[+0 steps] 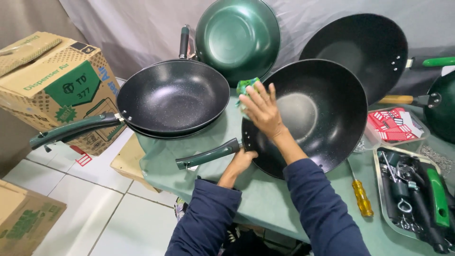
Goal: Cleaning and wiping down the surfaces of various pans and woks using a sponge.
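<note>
two hands share one wok point(327, 118) at the table's centre: the left hand point(242, 161) closes under its rim at 7 o'clock to steady it, while the right hand point(261, 110), fingers spread flat, presses a green cloth point(246, 86) at 10 o'clock.

Stacked black woks point(173, 97), green wok leaning on backdrop point(238, 38), cardboard box point(61, 85), yellow-handled screwdriver point(362, 196), tray of handles point(412, 189)

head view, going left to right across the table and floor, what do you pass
cardboard box → speckled black pan → left hand on the green handle → right hand with a green cloth on the black wok → yellow-handled screwdriver → tray of handles and hardware
</note>
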